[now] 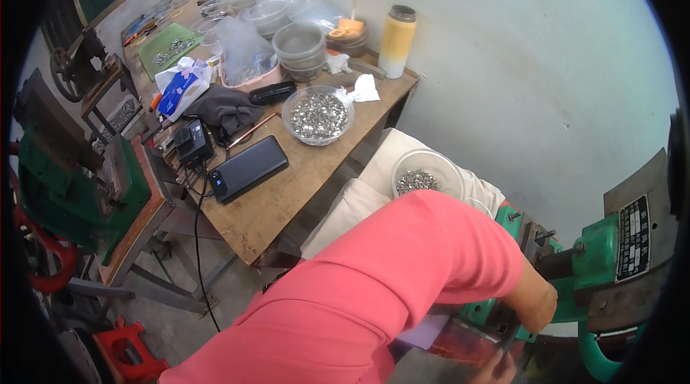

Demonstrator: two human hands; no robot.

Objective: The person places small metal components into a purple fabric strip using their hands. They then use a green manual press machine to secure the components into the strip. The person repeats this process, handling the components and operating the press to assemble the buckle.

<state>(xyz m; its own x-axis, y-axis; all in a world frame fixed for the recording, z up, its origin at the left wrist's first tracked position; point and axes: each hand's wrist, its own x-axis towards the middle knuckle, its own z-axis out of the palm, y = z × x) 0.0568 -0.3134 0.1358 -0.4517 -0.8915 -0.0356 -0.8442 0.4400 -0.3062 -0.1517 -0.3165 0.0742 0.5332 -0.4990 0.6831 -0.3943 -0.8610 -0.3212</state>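
Note:
My left arm, in a pink sleeve, crosses the lower middle toward the green metal press (593,251) at the right. My left hand (534,308) is bent down at the press's base, close to its dark metal block; its fingers are hidden from this side. Low at the bottom edge, my right hand (496,369) shows only in part and blurred. Its fingers are closed around a thin dark strip (509,339) that points up toward the left hand. Beyond my sleeve, a clear tub (454,170) with small metal parts (417,181) rests on pale cloth.
A wooden table (305,183) carries a bowl of shiny metal pieces (318,117), a black power bank (249,168), stacked tubs (299,45) and a yellow-white bottle (399,43). Another green machine (79,183) stands left. A red stool (131,352) and a hanging black cable (198,258) are below.

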